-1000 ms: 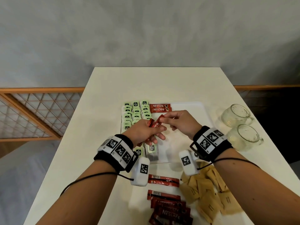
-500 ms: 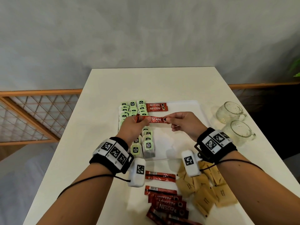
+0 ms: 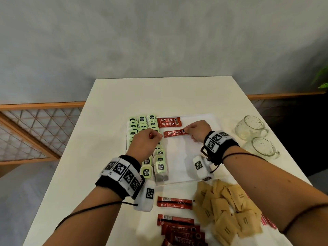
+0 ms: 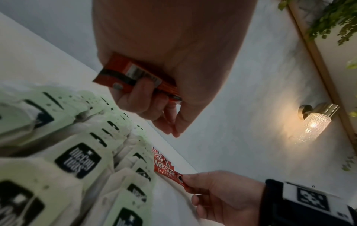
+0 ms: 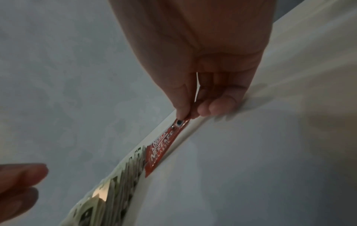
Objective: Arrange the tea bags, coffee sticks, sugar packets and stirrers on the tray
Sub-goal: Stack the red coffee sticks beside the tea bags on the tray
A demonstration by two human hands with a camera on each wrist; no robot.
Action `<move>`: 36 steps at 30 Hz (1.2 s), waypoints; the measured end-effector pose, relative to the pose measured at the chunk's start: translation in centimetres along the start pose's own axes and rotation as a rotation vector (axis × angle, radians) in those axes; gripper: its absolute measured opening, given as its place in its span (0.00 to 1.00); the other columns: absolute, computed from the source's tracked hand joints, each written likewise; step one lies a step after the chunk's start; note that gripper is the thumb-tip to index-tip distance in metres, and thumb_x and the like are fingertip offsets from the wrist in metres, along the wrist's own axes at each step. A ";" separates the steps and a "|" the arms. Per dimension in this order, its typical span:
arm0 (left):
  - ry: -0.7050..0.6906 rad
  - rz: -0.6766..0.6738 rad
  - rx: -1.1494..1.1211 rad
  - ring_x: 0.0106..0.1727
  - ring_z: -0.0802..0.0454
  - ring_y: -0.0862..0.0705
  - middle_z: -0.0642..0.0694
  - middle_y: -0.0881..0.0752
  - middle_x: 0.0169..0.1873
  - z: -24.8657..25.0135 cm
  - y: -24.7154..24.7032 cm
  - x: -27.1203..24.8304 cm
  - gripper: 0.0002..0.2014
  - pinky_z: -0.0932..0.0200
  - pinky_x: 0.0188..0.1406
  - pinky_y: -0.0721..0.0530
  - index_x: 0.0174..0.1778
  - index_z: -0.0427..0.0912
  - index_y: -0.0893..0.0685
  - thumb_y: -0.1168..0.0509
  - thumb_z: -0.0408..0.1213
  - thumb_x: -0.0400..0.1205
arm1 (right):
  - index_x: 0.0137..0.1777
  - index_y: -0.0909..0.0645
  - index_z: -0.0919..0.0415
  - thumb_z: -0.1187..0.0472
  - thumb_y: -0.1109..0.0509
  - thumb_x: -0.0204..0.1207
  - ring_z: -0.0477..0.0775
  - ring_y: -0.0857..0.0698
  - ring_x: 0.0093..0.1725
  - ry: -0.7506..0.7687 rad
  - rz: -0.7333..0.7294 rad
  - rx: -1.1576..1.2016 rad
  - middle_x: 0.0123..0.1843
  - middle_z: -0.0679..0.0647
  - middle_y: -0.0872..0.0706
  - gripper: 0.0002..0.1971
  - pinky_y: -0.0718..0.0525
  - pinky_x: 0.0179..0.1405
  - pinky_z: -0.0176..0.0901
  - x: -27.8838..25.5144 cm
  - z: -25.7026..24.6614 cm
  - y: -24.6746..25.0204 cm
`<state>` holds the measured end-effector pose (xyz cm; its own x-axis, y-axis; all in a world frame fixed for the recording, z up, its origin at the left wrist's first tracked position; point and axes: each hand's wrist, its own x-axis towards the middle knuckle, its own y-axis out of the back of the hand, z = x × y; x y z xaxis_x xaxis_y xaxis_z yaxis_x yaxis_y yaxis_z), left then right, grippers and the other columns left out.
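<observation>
My right hand (image 3: 192,130) pinches the right end of a red coffee stick (image 3: 174,133) just above the white tray (image 3: 179,162), a little nearer than two coffee sticks (image 3: 169,122) lying at the tray's far edge. In the right wrist view the held coffee stick (image 5: 168,142) hangs from thumb and forefinger. My left hand (image 3: 147,141) hovers over the rows of green tea bags (image 3: 142,125) on the tray's left side. In the left wrist view its curled fingers grip more red coffee sticks (image 4: 133,76).
Loose coffee sticks (image 3: 177,226) and brown sugar packets (image 3: 225,210) lie on the table near me, in front of the tray. Two glass mugs (image 3: 255,137) stand to the right of the tray. The white table (image 3: 168,96) ends at a grey wall.
Both hands held one stick between them; now the left hand has let go of it, and the right hand has carried it right and down towards the tray.
</observation>
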<state>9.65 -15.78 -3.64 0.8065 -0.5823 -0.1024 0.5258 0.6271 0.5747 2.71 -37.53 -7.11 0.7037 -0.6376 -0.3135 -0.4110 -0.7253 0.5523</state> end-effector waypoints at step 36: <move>0.114 -0.235 -0.532 0.29 0.57 0.19 0.44 0.11 0.38 0.7 0.5 -2.5 0.05 0.65 0.21 0.21 0.50 0.37 0.14 0.30 0.33 0.81 | 0.44 0.14 0.61 0.58 0.25 0.76 0.47 0.22 0.30 0.154 -0.208 0.423 0.35 0.51 0.13 0.06 0.23 0.36 0.38 -8.6 -2.1 0.7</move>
<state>7.66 -14.37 -2.58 0.6609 -0.6958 -0.2813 0.7330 0.6789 0.0427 -2.41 -32.07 -2.44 0.8602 -0.4452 -0.2487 -0.4291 -0.8954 0.1186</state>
